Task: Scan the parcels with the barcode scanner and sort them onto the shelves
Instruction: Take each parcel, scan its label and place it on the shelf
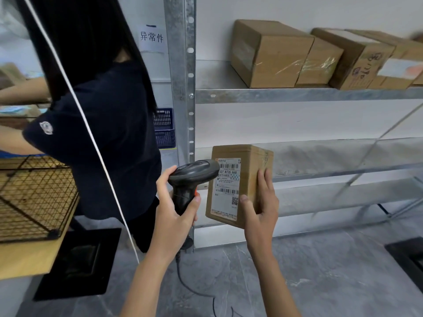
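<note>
In front of the galvanized shelving unit (180, 88), just right of its perforated upright, we held a small cardboard parcel (240, 186) upright in our right hand (261, 209), thumb curled onto the front face beside the white shipping label (226, 186) and fingers wrapped round the side panel. The parcel hung in the air before the unit's lower shelf (320, 156), not resting on it. Our left hand (174, 209) gripped the handle of the dark grey barcode scanner (192, 179), fingers closed round it beside an orange trigger, and the scanner's head sat just left of the label, nearly touching the parcel's edge. The scanner's cable (190, 284) trailed down to the grey floor.

On the unit's upper shelf (297, 94) several cardboard boxes (274, 56) stood in a row, pressed side by side. Left of the upright, another person in a dark navy shirt (103, 133) stood with their back to us, reaching over a wooden table (27, 259) that carried a black wire basket (34, 195). A blue plastic crate (163, 128) showed behind them, just beside the upright, and a paper sign (151, 37) hung on the wall above it.
</note>
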